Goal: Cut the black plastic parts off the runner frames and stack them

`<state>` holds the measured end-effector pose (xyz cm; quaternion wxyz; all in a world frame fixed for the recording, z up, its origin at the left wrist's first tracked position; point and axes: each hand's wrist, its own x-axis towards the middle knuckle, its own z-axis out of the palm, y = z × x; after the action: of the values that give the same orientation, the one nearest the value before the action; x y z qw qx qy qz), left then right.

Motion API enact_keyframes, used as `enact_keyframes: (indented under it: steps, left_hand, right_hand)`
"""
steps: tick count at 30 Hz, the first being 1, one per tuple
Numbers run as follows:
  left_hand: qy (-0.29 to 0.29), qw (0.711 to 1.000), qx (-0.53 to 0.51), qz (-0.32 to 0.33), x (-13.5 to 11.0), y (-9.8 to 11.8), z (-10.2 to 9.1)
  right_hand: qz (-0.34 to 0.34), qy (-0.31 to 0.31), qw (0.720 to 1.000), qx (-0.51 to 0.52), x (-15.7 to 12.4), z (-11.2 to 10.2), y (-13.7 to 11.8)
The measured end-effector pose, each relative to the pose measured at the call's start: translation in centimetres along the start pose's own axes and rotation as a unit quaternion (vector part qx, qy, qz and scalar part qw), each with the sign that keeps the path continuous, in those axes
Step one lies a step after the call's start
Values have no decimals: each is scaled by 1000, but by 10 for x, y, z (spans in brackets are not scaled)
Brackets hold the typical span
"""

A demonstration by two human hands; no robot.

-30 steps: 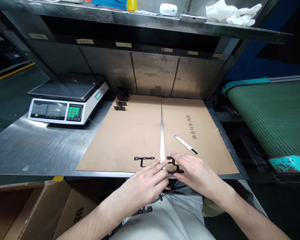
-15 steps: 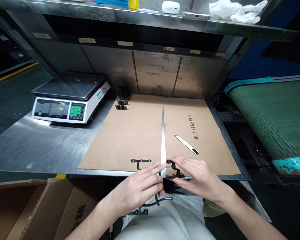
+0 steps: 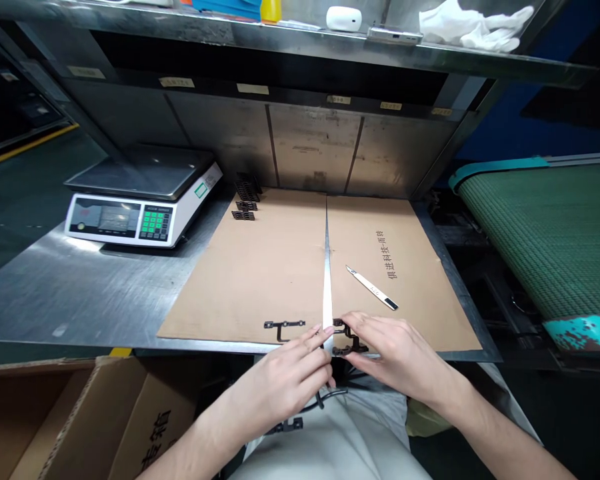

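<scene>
My left hand (image 3: 285,377) hovers at the near edge of the cardboard sheet (image 3: 260,267), fingers curled round a thin black plastic part (image 3: 310,403) that hangs below the table edge over my lap. My right hand (image 3: 395,353) rests beside it, its fingers pinching a small black branched part (image 3: 345,337) lying at the cardboard's front edge. A second black part (image 3: 284,326) lies flat just left of my left fingertips. A white-handled scalpel (image 3: 371,288) lies on the right half of the cardboard, beyond my right hand.
A digital scale (image 3: 140,193) stands on the steel table (image 3: 70,293) at the left. Small stacks of black parts (image 3: 244,197) sit at the cardboard's far left corner. An open carton (image 3: 80,420) is below left. A green conveyor belt (image 3: 545,233) runs on the right. A shelf (image 3: 300,40) hangs overhead.
Both hands stay at the front edge, shifting slightly; the black part under my left hand has swung a little between the frames.
</scene>
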<state>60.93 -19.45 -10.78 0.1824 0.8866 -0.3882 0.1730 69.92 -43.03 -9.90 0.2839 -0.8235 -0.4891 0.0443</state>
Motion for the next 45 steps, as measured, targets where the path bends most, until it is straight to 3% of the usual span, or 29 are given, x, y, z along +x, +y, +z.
enact_keyframes:
  steps: [6, 16, 26, 29, 34, 40, 45]
  left_hand:
    - [-85, 990, 107, -28, 10, 13, 15]
    - [-102, 978, 179, -33, 8, 16, 48]
    - [-119, 977, 169, -44, 9, 19, 53]
    - [-105, 983, 135, -66, 8, 15, 42]
    - [-31, 988, 27, -152, -6, -3, 16]
    - [22, 984, 78, -157, -28, -25, 2]
    - [50, 982, 121, -140, -32, -29, -7]
  right_hand:
    - [23, -45, 996, -67, 3, 13, 6]
    - [53, -96, 990, -90, 4, 20, 11]
    - [56, -115, 988, -86, 6, 25, 11]
    - [68, -81, 993, -49, 5, 19, 14]
    - [109, 42, 993, 13, 2, -2, 7]
    - [102, 147, 984, 26, -5, -10, -7]
    - [105, 179, 978, 18, -10, -9, -11]
